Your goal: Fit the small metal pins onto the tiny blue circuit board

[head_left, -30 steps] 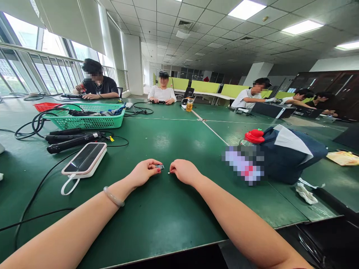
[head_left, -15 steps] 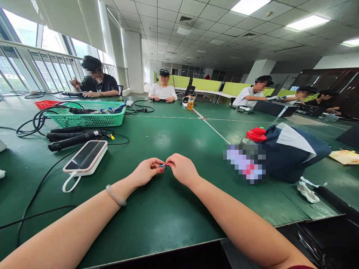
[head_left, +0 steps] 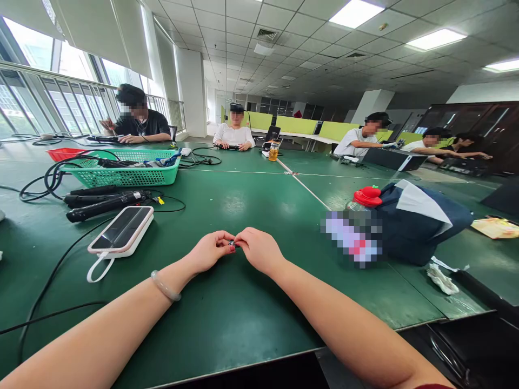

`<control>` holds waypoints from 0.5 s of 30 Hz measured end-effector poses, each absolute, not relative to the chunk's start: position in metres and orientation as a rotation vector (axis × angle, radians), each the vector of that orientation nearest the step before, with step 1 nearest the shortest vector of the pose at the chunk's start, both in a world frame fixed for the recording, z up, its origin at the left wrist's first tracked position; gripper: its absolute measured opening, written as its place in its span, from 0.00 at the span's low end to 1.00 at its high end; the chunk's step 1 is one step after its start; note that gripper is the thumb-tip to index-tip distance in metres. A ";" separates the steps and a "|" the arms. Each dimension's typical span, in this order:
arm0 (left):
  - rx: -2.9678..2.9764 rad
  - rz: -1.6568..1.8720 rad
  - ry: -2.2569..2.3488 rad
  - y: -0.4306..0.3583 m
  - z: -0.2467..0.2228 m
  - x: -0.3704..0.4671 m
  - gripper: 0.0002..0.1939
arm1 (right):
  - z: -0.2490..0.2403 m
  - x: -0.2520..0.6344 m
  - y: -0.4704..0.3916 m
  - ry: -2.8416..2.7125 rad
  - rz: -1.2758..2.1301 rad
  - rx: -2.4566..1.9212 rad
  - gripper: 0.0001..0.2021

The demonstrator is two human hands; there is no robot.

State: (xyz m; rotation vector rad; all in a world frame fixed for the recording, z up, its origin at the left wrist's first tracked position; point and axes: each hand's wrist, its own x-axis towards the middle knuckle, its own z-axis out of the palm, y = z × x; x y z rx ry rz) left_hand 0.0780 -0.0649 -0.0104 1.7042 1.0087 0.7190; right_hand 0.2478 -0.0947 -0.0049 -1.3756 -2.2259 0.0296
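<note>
Above the green table (head_left: 227, 313), my left hand (head_left: 211, 252) pinches a small dark piece with light markings (head_left: 231, 243) between thumb and fingers. What kind of piece it is, I cannot make out. My right hand (head_left: 259, 249) meets it from the other side, thumb and fingers closed at the piece's right end. The fingers of both hands hide most of it. A pale bangle (head_left: 165, 286) circles my left wrist.
Left of my hands lie a phone on a white power bank (head_left: 121, 232), black handles (head_left: 105, 204) with cables, and a green basket (head_left: 125, 176). To the right stand a red-lidded bottle (head_left: 365, 200) and a dark blue bag (head_left: 421, 221). Several people sit around the table.
Both hands have drawn closer together around the small piece, and less of it shows between them. The whole view has shifted slightly.
</note>
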 end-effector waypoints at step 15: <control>1.757 0.774 1.033 -0.065 -0.004 0.075 0.20 | -0.010 0.250 -0.093 -2.173 0.123 -1.449 0.11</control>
